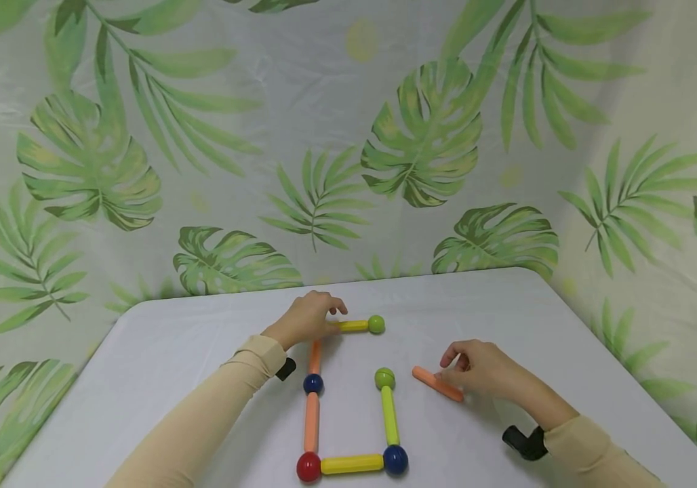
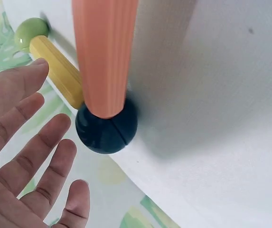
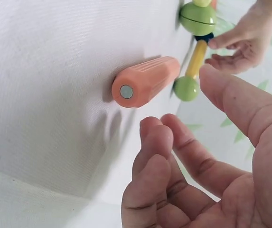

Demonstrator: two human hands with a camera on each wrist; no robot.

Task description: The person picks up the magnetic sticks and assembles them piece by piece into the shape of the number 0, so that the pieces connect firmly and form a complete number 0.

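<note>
- The left hand (image 1: 307,317) rests at the far left corner of the rod-and-ball frame, fingers relaxed beside the dark ball (image 2: 106,127), gripping nothing.
- The frame's left side, near side and far yellow rod (image 1: 353,326) look joined; the green rod (image 1: 390,415) ends in a green ball (image 1: 384,377).
- A gap remains on the right (one rod short, I judge).
- The right hand (image 1: 483,369) touches the loose orange rod (image 1: 437,383) on the table (image 1: 202,339), fingers loosely curled, not clasping it.
</note>
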